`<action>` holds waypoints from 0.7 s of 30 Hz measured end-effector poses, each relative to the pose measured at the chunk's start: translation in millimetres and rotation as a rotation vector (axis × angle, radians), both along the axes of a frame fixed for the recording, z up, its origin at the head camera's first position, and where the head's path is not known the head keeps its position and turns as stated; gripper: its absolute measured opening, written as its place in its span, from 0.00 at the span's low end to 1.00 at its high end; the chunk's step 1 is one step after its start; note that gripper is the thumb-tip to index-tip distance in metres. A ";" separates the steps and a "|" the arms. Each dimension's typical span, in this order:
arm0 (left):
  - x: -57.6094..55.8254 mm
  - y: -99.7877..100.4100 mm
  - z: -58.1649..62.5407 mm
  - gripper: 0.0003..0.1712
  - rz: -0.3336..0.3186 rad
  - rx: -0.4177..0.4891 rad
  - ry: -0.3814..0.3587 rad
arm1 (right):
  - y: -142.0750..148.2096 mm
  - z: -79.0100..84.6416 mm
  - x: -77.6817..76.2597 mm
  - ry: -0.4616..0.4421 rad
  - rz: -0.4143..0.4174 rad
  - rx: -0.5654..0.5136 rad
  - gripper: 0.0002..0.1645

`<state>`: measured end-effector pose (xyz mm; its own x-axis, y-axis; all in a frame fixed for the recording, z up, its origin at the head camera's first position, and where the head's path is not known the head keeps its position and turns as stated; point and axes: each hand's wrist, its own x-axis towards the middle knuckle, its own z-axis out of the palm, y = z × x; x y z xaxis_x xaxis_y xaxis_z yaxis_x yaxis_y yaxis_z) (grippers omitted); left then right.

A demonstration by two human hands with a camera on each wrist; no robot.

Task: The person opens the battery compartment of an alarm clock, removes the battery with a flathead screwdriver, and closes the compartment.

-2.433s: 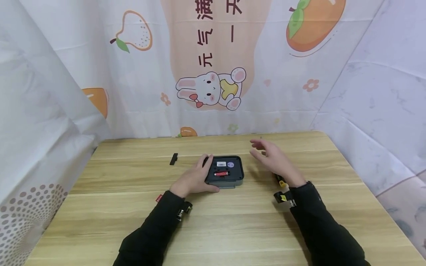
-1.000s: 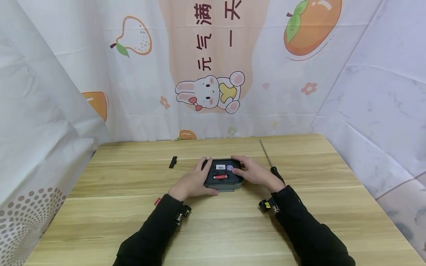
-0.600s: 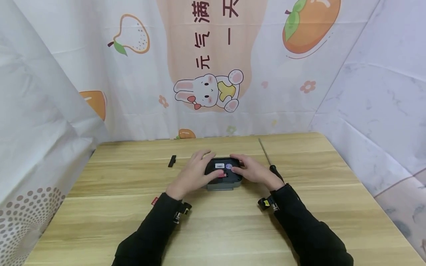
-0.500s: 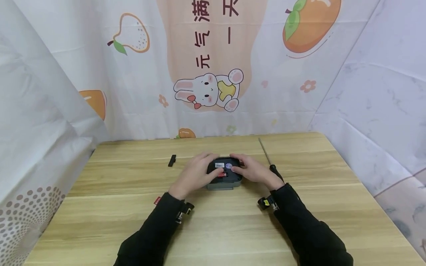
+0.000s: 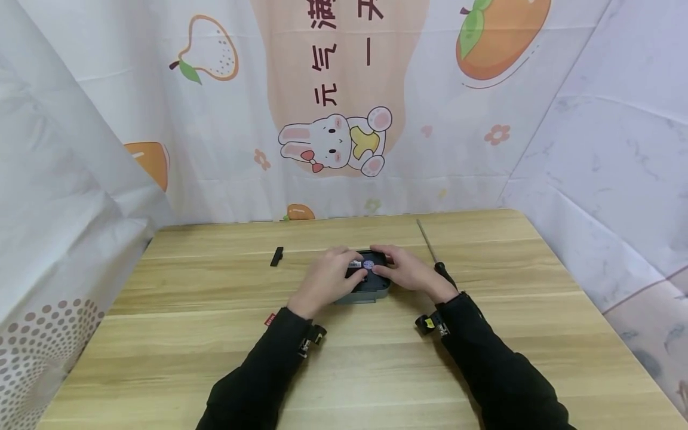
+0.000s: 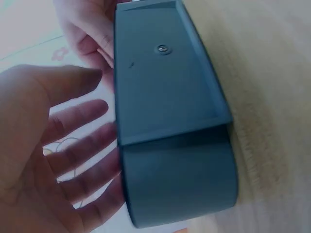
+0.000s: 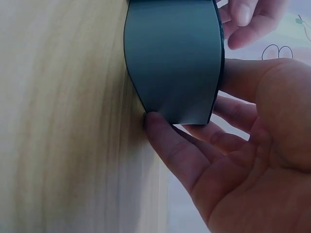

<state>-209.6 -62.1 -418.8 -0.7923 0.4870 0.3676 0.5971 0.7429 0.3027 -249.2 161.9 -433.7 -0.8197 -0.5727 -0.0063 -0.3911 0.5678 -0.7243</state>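
A grey, round-cornered battery-powered device (image 5: 371, 295) lies on the table, its black underside with stickers facing up. My left hand (image 5: 329, 276) reaches over its left half, thumb and forefinger at the battery recess, which they mostly cover. In the left wrist view those fingers extend past the edge of the device (image 6: 165, 97), and their contact with it is partly hidden. At the right end, my right hand (image 5: 411, 275) grips the device, thumb on the underside. The right wrist view shows a finger of that hand (image 7: 228, 145) bent around the end wall.
A small black battery cover (image 5: 276, 257) lies left of the device. To the right is a screwdriver (image 5: 429, 243), its handle partly behind my right wrist. The wooden table (image 5: 365, 364) ends at a patterned cloth (image 5: 226, 197).
My right hand has come down from beside the device to grip its right end. My left hand has shifted from the left edge to over the recess, hiding the red battery seen there before.
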 end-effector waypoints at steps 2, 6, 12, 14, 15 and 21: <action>0.5 -0.1 -2.1 0.18 0.021 -0.013 0.005 | -0.4 0.6 0.4 0.001 0.000 -0.001 0.34; 1.4 1.4 -5.0 0.20 0.063 -0.020 -0.016 | -0.4 0.7 0.5 0.003 0.004 -0.014 0.34; 2.6 7.7 -8.1 0.22 0.096 -0.035 -0.077 | 0.6 -1.0 -0.4 0.007 0.010 -0.021 0.33; 2.9 9.1 -9.4 0.21 0.102 -0.039 -0.083 | 0.8 -1.0 -0.2 0.007 0.012 -0.019 0.33; 2.9 9.7 -10.1 0.21 0.105 -0.041 -0.083 | 0.9 -0.9 -0.1 0.007 0.012 -0.019 0.33; 2.4 12.8 -13.1 0.16 0.128 -0.048 -0.049 | 1.0 -1.1 -0.3 0.005 0.016 -0.021 0.33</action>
